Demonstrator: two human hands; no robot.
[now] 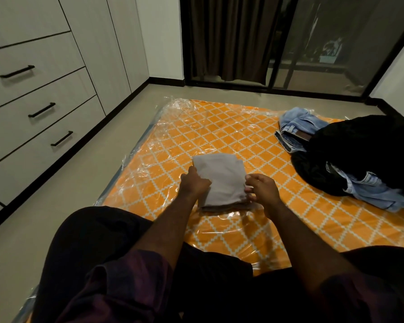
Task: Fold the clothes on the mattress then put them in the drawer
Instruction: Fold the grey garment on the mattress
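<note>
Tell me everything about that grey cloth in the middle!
The grey cloth is plain, soft-looking fabric folded into a neat rectangle. What kind of garment it is cannot be told. Stacked layers show along its near edge. It lies flat on the orange, diamond-patterned mattress, which is wrapped in clear plastic. The left hand holds its left edge and the right hand pinches its right edge.
</note>
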